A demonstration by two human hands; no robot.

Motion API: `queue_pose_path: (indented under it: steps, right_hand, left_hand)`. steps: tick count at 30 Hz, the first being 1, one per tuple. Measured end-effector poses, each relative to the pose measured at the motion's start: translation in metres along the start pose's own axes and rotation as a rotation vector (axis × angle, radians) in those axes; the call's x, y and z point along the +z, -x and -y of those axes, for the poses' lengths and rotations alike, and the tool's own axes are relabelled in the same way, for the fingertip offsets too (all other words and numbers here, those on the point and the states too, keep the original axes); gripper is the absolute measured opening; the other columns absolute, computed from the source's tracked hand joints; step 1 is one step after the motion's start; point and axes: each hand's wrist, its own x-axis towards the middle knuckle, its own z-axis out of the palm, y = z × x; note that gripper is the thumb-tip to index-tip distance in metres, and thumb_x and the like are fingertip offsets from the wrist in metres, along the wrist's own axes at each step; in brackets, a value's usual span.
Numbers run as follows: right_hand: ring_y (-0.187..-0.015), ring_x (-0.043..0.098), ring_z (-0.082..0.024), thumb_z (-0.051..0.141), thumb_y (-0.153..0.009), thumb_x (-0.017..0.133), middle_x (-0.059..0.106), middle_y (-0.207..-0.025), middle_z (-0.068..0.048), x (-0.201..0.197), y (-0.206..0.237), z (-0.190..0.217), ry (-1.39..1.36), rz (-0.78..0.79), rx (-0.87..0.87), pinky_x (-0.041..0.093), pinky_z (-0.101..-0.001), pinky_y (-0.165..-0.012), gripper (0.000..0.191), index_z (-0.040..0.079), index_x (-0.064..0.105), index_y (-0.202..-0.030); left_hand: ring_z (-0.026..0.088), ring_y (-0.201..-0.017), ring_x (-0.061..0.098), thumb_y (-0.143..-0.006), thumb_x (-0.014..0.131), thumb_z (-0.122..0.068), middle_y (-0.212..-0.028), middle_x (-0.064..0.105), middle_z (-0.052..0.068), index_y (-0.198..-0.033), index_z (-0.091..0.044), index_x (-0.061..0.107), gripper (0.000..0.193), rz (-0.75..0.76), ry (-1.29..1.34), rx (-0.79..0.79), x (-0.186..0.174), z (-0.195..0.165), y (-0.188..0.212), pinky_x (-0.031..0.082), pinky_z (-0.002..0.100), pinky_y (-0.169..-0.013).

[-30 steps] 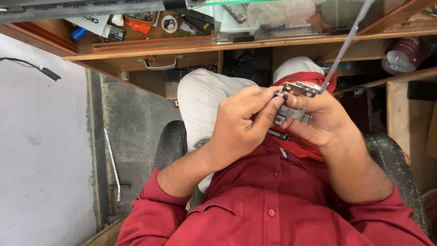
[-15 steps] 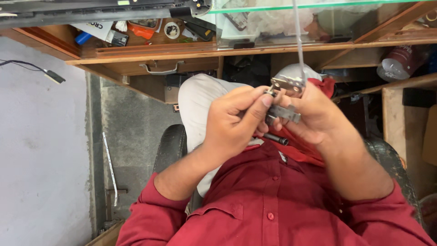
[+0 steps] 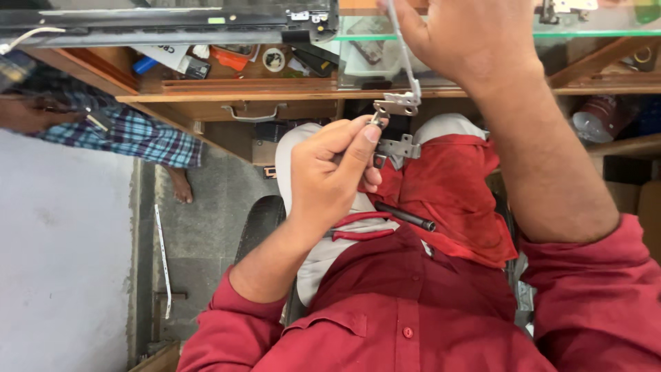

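Red shirt sleeves fill the near edge of our view, and on our lap, below the metal hinge that we take as our landmark, lie red-handled pliers and a dark screwdriver on a red cloth.

Our left hand sits just below and to the left of the hinge, its fingers closed in a pinch on the hinge's left end, thumb pressed against the forefinger. Our right hand is raised above and to the right of the hinge, fingers closed around a thin metal rod that runs down to the hinge's upper plate. The hinge itself hangs in the air between both hands, over our knees, resting on nothing.

We judge the grip slight: only fingertips hold the left end, so a twist from the rod could lever the hinge free and drop it to the floor below and left of it, or pinch our fingertips if the plates fold.

Beyond the hinge stands a wooden shelf cluttered with small tools, with a glass pane just behind it. Far to the hinge's left, another person's checked sleeve and bare foot show.
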Motion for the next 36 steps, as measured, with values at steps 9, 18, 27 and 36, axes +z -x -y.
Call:
queue_pose_path:
  steps: [9,18,27,36]
  right_hand:
    - [-0.08,0.059,-0.026,0.026,-0.099,0.072,0.066,-0.088,-0.006,-0.032,0.055,-0.003,-0.015,-0.173,-0.192,0.044,-0.0404,-0.072,0.014,0.014,0.08,-0.101]
    - [-0.101,0.058,-0.024,-0.003,-0.091,0.085,0.067,-0.108,-0.008,-0.025,0.095,0.016,-0.416,-0.313,0.071,0.046,-0.0367,-0.088,0.019,0.007,0.08,-0.106]
    - [-0.102,0.053,-0.026,-0.002,-0.083,0.092,0.048,-0.121,-0.006,-0.016,0.148,0.055,-0.569,-0.565,0.081,0.049,-0.0322,-0.074,0.024,0.012,0.078,-0.097]
    - [-0.114,0.047,-0.026,0.009,-0.088,0.096,0.042,-0.13,-0.006,-0.02,0.154,0.061,-0.54,-0.493,0.07,0.053,-0.0317,-0.079,0.028,0.019,0.077,-0.107]
  left_hand:
    - [0.006,-0.062,0.063,-0.106,0.064,-0.014,-0.083,0.064,0.003,-0.12,0.006,0.072,0.026,0.02,0.071,-0.048,0.001,0.006,0.0,0.053,0.021,-0.052]
    - [0.006,-0.063,0.063,-0.106,0.064,-0.014,-0.084,0.062,0.002,-0.12,0.007,0.072,0.026,0.083,0.106,-0.053,0.008,0.007,0.004,0.052,0.022,-0.052]
    - [0.005,-0.063,0.062,-0.109,0.061,-0.016,-0.083,0.062,0.002,-0.125,0.003,0.072,0.027,0.188,0.1,-0.092,0.015,0.014,0.008,0.05,0.02,-0.053]
    - [0.005,-0.062,0.061,-0.109,0.06,-0.014,-0.084,0.062,0.002,-0.123,0.001,0.074,0.025,0.227,0.055,-0.115,0.02,0.021,0.011,0.05,0.02,-0.052]
